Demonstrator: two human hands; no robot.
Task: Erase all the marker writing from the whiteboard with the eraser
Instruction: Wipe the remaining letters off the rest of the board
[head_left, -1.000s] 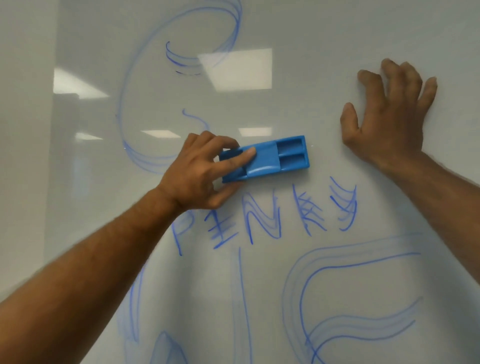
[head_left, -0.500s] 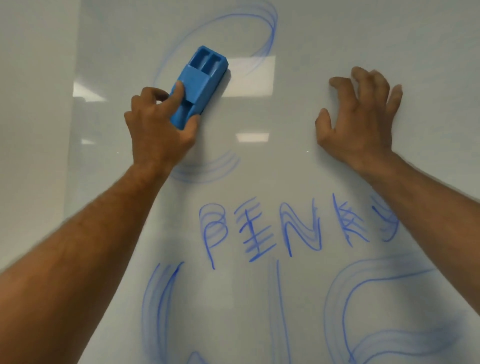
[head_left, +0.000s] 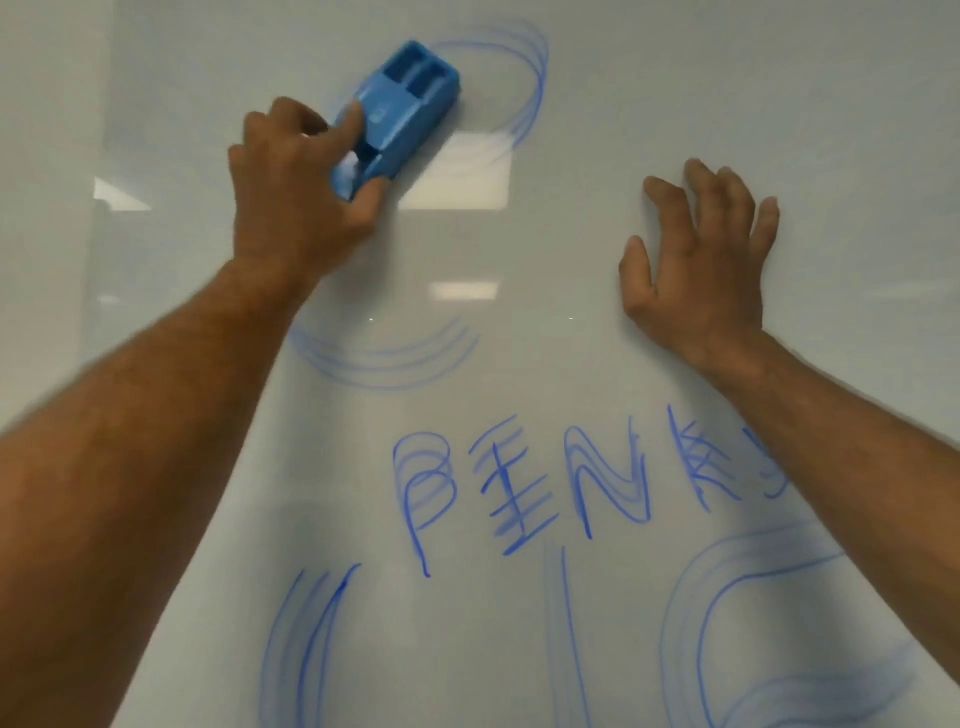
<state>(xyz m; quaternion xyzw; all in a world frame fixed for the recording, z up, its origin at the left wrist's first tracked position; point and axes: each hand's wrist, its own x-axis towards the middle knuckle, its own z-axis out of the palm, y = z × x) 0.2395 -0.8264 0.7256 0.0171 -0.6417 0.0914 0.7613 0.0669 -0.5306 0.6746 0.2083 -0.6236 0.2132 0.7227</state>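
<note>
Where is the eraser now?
The eraser is pressed on the whiteboard at upper left, held by the left hand, beside a blue curve.

Left hand (head_left: 291, 208) clenched, right hand (head_left: 701, 270) splayed

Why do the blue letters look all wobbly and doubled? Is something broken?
Nothing looks broken. The blue writing shows doubled, ghosted strokes, and the picture cannot tell whether that is blur or smearing. The left hand grips the blue eraser, tilted against the whiteboard, and the right hand rests on the board.
</note>
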